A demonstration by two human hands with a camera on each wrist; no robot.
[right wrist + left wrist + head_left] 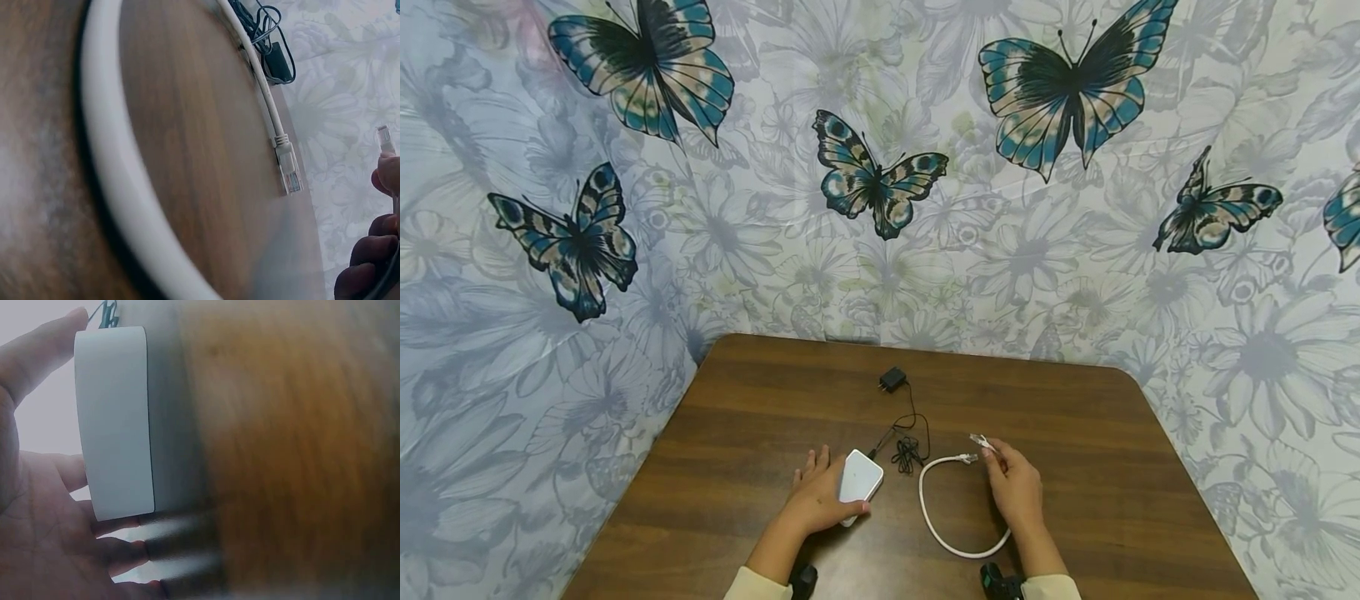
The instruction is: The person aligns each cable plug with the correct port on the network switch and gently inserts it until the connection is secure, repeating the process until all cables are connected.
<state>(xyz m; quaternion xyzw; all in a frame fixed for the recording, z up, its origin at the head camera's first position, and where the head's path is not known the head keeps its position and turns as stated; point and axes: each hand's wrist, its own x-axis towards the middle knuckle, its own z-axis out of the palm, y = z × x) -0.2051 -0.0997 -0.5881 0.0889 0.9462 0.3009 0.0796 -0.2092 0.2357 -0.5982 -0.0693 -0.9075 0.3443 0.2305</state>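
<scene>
My left hand (820, 497) holds a small white box-shaped device (861, 479) with rounded corners, thumb along its near side and fingers spread at its far left. In the left wrist view the device's plain white side (115, 425) faces the camera between thumb and fingers. A thin black power cord runs into the device's far end. My right hand (1018, 487) pinches one clear plug (385, 139) of a white Ethernet cable (927, 512) between thumb and fingertip. The cable's other plug (289, 169) lies on the table just left of that hand.
A black power adapter (892, 380) lies toward the back of the brown wooden table (760, 400). Its cord is bundled in a coil (907, 456) between the device and the Ethernet cable. Behind the table hangs a butterfly-patterned cloth (880, 283).
</scene>
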